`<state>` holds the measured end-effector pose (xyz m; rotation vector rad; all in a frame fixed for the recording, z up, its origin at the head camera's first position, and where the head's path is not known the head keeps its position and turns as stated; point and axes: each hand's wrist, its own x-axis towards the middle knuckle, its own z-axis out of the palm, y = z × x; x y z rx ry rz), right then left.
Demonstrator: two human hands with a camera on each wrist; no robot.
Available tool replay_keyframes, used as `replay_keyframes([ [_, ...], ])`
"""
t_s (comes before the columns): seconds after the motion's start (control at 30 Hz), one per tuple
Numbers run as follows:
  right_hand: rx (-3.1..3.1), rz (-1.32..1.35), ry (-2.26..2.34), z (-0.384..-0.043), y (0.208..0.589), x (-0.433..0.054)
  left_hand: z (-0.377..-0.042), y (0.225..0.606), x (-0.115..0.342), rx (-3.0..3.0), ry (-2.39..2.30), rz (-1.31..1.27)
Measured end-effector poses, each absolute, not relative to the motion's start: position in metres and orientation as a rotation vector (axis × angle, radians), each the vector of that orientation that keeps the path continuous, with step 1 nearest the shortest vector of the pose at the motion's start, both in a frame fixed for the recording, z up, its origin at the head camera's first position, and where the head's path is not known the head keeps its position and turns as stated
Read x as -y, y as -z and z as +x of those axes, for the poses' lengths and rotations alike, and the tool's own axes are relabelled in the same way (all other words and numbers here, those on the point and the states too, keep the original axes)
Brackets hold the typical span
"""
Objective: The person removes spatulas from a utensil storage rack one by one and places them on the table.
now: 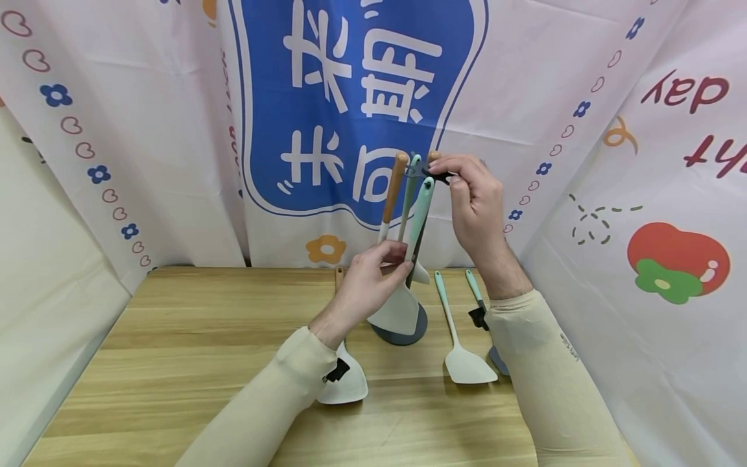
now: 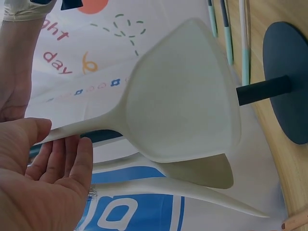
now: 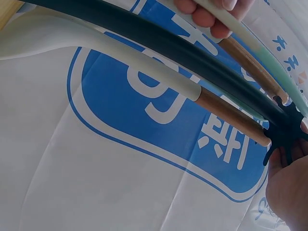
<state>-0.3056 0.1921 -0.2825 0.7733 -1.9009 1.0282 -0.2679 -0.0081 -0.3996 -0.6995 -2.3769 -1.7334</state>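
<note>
My left hand [image 1: 373,275] grips a spatula [image 2: 183,96] with a white blade and a mint handle, thumb and fingers round its pale lower shaft. The spatula's holed top end is right at the hooks [image 3: 284,127] of a dark utensil stand [image 1: 419,329]. At those hooks my right hand [image 1: 478,201] pinches the top of the stand with thumb and fingertips. Round the post hang a white utensil with a wooden handle [image 1: 394,191], another mint-handled one [image 1: 411,194] and a second wooden handle [image 3: 231,115]. The left hand and the blade hide much of the post in the head view.
On the wooden table [image 1: 222,363], a mint-handled white spatula [image 1: 469,368] lies right of the stand. Beside it a mint-handled tool [image 1: 474,285] is partly behind my right sleeve. A wooden-handled white turner [image 1: 350,387] lies by my left sleeve. Printed curtains [image 1: 525,58] rise behind the table.
</note>
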Motion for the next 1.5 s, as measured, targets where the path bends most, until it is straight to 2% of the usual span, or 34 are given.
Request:
replay_keyframes([
  [1.5, 1.904, 0.766, -1.042, -0.304, 0.282, -0.191, -0.240, 0.386, 0.038, 2.389, 1.816, -0.742],
])
